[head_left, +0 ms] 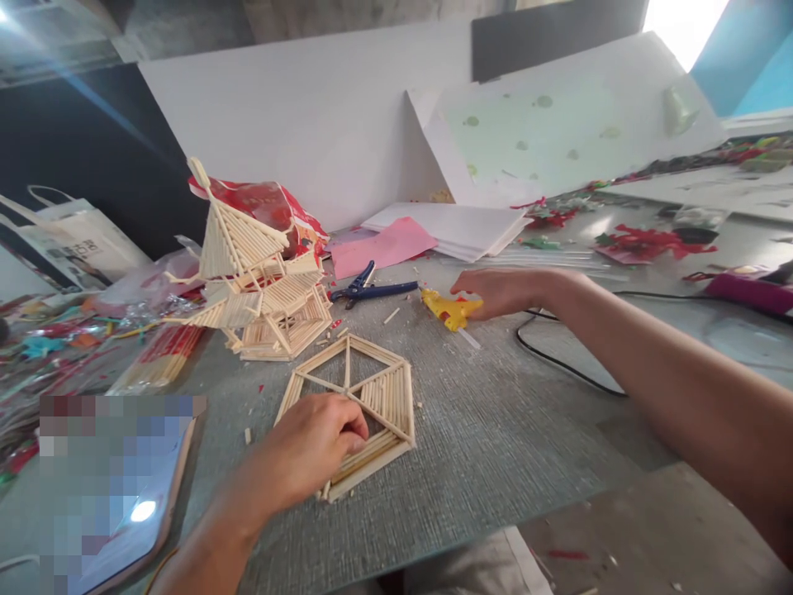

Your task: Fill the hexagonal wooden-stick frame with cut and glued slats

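My left hand (315, 438) rests over a flat six-sided frame of thin wooden sticks (385, 397). Its fingers are curled together near the frame's lower section, and whatever they pinch is hidden. Parallel sticks fill some of the triangular sections, while others are open. Farther right, my right hand (499, 291) is closed around a yellow hot glue gun (451, 312) lying low at the table, nozzle pointing left. A clear glue stick (469, 339) shows beside the gun. Behind the frame stands a tiered pagoda model of sticks (248, 289).
Blue-handled cutters (377, 291) lie between model and glue gun. A tablet (117, 496) sits at the left front, near bundled sticks in plastic (158, 359). Pink paper (384, 245) and white boards (449, 227) lie behind. A black cable (557, 368) loops under my right forearm.
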The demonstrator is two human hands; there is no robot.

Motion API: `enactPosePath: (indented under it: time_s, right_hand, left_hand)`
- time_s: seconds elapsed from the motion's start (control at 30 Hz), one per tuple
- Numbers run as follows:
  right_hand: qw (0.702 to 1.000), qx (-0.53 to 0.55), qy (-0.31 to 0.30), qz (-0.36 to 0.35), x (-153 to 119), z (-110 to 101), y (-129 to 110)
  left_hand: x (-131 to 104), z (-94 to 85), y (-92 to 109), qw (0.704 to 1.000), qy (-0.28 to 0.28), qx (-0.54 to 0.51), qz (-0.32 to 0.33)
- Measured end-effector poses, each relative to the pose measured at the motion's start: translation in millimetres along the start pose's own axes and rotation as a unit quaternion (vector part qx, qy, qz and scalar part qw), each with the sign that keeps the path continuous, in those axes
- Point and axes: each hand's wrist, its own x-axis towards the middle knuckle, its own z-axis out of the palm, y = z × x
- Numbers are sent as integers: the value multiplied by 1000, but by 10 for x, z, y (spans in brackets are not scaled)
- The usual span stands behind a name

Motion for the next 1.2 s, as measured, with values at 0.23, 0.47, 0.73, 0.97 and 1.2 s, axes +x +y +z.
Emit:
enactPosePath:
  time_s: [0.23, 0.47, 0.73, 0.97, 1.2]
  right_hand:
    - [991, 19, 104, -85, -39, -89, -536]
    - [978, 61, 15, -197, -260, -102, -1118]
    - [969, -3, -68, -237, -277, 25, -1406]
    - [968, 29, -40, -245, -226, 138, -1381]
    - [968, 13, -54, -245, -225, 155, -1380]
  left_hand:
    - [-19, 13, -15, 1000, 1, 7, 2]
    - [-34, 18, -24, 1000, 2, -6, -3]
    - [-26, 49, -19, 1000, 8, -2, 4]
    - [-35, 53, 10, 1000, 6, 1, -4]
    - [-25, 61, -10, 1000, 12, 8, 11]
